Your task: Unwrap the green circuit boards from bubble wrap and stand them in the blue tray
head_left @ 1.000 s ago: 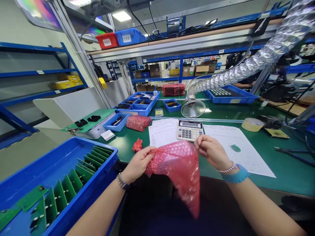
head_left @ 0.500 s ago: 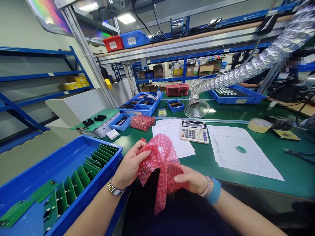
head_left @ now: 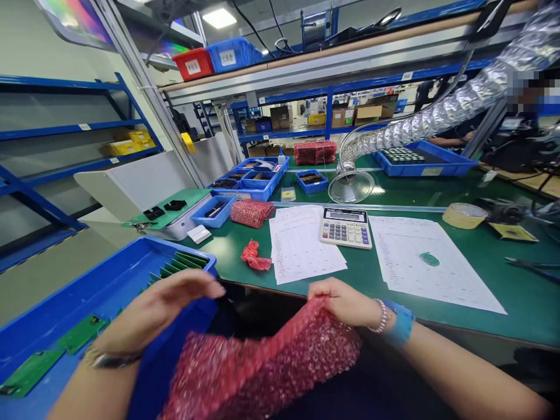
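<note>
My right hand (head_left: 343,300) pinches the upper edge of a sheet of red bubble wrap (head_left: 271,373). The wrap hangs spread out below it, down to the lower edge of the view. Above the near side of a blue bin (head_left: 151,245), my left hand (head_left: 161,306) is blurred, with its fingers stretched out and nothing visible in them. Green circuit boards (head_left: 37,370) lie and stand in the bin, partly hidden by that hand. A crumpled scrap of red bubble wrap (head_left: 254,256) rests on the green bench in front of me.
A calculator (head_left: 345,227) sits between printed sheets (head_left: 306,251). Behind are a bubble-wrapped bundle (head_left: 251,213), blue parts trays (head_left: 262,181) and a fume hose funnel (head_left: 350,186). Tape (head_left: 464,216) and pliers (head_left: 531,268) lie to the right.
My left hand has let go of the bubble wrap and moved left over the bin. The wrap now hangs unfolded from my right hand. A red scrap now lies on the bench.
</note>
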`<state>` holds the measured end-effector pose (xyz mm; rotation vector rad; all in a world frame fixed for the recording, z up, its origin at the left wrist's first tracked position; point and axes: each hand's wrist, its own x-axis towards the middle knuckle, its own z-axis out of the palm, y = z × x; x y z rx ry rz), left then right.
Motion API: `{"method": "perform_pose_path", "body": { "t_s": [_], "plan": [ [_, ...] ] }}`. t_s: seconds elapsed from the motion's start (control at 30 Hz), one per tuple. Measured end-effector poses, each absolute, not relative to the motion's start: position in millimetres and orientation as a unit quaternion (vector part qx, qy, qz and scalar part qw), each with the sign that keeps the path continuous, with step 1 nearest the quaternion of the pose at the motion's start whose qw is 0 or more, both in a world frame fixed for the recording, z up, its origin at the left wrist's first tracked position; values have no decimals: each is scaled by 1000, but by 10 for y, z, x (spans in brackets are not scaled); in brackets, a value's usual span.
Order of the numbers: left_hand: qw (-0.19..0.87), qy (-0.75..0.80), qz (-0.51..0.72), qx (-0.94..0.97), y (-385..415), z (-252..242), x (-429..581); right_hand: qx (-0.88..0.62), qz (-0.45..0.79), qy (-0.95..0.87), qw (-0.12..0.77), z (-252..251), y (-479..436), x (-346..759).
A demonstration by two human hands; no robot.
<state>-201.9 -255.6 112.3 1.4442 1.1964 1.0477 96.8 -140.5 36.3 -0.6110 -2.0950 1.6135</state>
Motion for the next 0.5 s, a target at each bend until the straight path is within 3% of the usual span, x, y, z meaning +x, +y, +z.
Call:
{"method": "perform_pose_path", "body": {
  "t_s": [0.13, 0.23, 0.43, 0.5],
  "plan": [
    [728, 422, 257, 476, -2316, 700, -1330, -155, 476, -849, 171, 504, -1547, 753],
    [775, 372, 251, 445, -2306, 454, -858, -149, 410, -882, 179, 664, -1494, 798],
    [781, 393, 396, 280, -2494, 405, -812, -203, 660, -627, 361, 733, -1212, 1248],
    [782, 381, 421, 256, -2517, 402, -868, -250, 716, -553, 343, 595, -1224, 1257]
  ]
}}
